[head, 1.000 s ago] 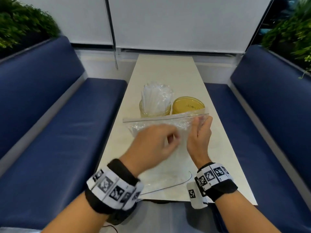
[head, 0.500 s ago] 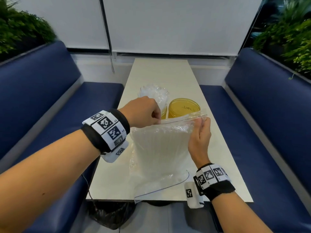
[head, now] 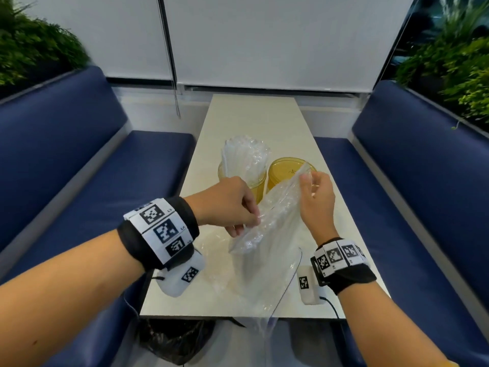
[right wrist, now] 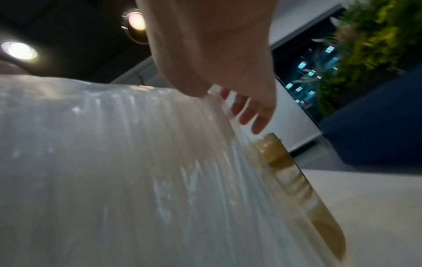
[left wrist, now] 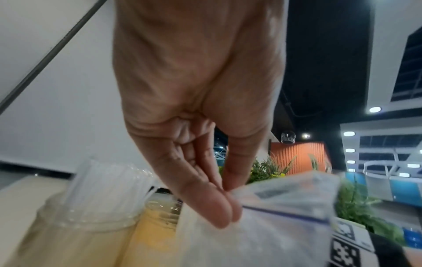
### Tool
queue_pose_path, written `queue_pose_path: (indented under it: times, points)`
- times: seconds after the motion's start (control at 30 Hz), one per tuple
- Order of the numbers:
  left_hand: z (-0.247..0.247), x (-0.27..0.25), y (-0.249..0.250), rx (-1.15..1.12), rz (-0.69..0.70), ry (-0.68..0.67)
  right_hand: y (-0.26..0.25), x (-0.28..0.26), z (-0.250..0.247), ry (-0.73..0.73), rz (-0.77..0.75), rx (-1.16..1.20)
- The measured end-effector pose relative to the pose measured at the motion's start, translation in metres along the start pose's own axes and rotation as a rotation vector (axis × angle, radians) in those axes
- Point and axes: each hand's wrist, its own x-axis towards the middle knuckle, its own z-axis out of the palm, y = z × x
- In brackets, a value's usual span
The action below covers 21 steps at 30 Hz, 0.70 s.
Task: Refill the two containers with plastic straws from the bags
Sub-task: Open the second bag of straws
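A clear zip bag of plastic straws (head: pixel 267 234) stands tilted on the table between my hands. My left hand (head: pixel 232 207) pinches its near top corner (left wrist: pixel 251 200) between thumb and fingertips. My right hand (head: pixel 315 192) pinches the far top corner, held higher. Behind the bag stand two amber jars. The left jar (head: pixel 255 186) is packed with wrapped straws (head: pixel 243 157). The right jar (head: pixel 285 168) shows no straws, and the bag partly hides it. In the right wrist view the bag (right wrist: pixel 114 162) fills most of the picture, with the amber jar (right wrist: pixel 287 162) beyond it.
A second flat clear bag (head: pixel 280 284) lies under the held one at the table's (head: pixel 251 115) near edge. Blue benches (head: pixel 79 194) flank the narrow table. A black plastic bag (head: pixel 172 340) sits on the floor below.
The bag's top edge has turned from level to slanted: my left hand has dropped toward me with its corner, and my right hand has risen toward the right jar.
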Motion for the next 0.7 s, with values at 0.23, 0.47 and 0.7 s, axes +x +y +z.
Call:
queue_pose_path:
  times: [0.23, 0.47, 0.7]
  points:
    - [0.031, 0.0, 0.008, -0.381, -0.08, 0.165, -0.05, -0.025, -0.025, -0.262, -0.208, -0.351]
    - [0.059, 0.002, 0.019, -0.739, -0.217, 0.2, -0.057, -0.038, -0.032, -0.596, -0.222, -0.352]
    - [0.06, 0.022, 0.023, -0.428, -0.128, 0.297, -0.074, -0.035, -0.032, -0.625, -0.145, -0.421]
